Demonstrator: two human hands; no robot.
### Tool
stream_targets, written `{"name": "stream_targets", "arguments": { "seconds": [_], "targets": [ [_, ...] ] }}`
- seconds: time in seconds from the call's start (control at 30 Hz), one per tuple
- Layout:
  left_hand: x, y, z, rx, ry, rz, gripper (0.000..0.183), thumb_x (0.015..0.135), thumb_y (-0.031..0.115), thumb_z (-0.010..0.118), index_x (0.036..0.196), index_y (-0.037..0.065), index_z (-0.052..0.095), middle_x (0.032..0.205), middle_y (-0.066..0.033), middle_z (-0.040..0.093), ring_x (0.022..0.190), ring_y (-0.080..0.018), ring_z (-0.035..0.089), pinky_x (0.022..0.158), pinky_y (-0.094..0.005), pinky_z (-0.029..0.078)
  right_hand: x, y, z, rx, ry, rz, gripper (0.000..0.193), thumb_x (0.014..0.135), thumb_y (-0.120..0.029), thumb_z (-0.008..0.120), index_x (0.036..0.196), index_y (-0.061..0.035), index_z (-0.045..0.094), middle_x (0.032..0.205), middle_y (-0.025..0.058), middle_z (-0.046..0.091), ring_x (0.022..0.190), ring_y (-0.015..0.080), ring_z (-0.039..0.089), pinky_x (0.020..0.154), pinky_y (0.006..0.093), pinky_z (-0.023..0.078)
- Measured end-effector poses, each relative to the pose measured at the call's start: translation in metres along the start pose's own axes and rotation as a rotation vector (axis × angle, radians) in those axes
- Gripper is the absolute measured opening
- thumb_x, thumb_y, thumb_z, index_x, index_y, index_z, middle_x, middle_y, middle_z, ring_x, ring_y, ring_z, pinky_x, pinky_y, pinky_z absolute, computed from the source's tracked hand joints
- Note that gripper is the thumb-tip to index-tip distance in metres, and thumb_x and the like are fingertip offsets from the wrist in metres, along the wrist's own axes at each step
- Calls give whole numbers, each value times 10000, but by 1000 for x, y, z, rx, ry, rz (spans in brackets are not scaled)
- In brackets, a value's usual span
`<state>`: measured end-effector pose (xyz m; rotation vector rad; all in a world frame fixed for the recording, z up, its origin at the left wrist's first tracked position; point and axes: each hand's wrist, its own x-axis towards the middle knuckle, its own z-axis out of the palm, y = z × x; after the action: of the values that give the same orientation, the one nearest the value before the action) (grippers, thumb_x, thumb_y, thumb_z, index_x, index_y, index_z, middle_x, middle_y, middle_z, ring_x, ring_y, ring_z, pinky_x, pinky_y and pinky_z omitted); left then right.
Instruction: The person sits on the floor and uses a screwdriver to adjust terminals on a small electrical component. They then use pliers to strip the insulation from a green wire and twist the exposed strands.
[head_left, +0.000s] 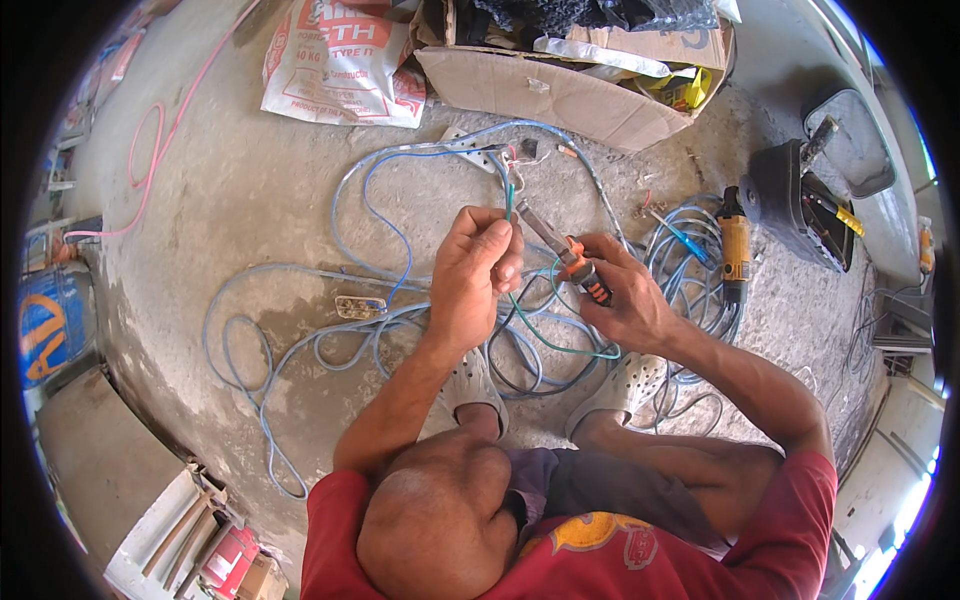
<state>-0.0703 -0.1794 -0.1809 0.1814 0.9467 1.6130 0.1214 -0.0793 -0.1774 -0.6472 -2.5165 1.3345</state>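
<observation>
Overhead, a person crouches on a rough grey concrete floor (250, 190), working w/ both hands at centre. Left hand (478, 268) is closed, fingers pinching a thin green wire (510, 200) upright near its tip. Right hand (620, 295) is wrapped around orange-handled pliers (565, 250), metal nose pointing far-left toward the wire, close beside the left fingers. The wire's slack loops down right, between the hands & over pale perforated clogs (630, 380).

Step looks like stripping or trimming the wire end; next probably needs the pliers' nose set squarely on the wire & a firm squeeze.

Glossy blue cable (300, 340) sprawls in coils around. Far: a torn cardboard box (560, 90), a printed sack (340, 60). Right: a yellow power tool (735, 245).
</observation>
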Motion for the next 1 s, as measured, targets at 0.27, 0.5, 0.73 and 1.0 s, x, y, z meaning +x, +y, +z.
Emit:
{"name": "stream_targets", "arguments": {
  "seconds": [0.27, 0.5, 0.73, 1.0],
  "targets": [
    [-2, -2, 0, 46, 15, 8, 110, 996, 173, 552, 976, 69, 522, 818, -21, 562, 569, -45, 414, 510, -219, 339, 1, -2, 5, -16, 11, -3, 302, 724, 35, 613, 1026, 51, 599, 1145, 193, 544, 935, 360, 606, 739, 415, 508],
    [-3, -4, -3, 27, 12, 15, 126, 998, 189, 554, 967, 72, 520, 804, -17, 559, 555, -43, 407, 500, -216, 336, 0, -5, 6, -35, -29, 27, 378, 714, 46, 614, 1090, 31, 580, 1135, 194, 549, 998, 377, 587, 820, 428, 492],
    [-4, -4, 0, 15, 30, 9, 138, 1001, 195, 556, 951, 73, 516, 791, -14, 556, 548, -37, 402, 487, -210, 334, 0, -5, 8, -15, -62, 50, 431, 714, 50, 617, 1141, 18, 569, 1152, 195, 540, 1016, 378, 580, 844, 425, 493],
    [-4, -8, -2, 28, 32, 5, 137, 1004, 193, 554, 941, 75, 521, 784, -10, 557, 541, -34, 398, 479, -202, 331, -3, 0, 8, -16, -90, 73, 419, 716, 50, 619, 1130, 17, 562, 1174, 204, 523, 1043, 379, 569, 855, 425, 490]
  ]
}}
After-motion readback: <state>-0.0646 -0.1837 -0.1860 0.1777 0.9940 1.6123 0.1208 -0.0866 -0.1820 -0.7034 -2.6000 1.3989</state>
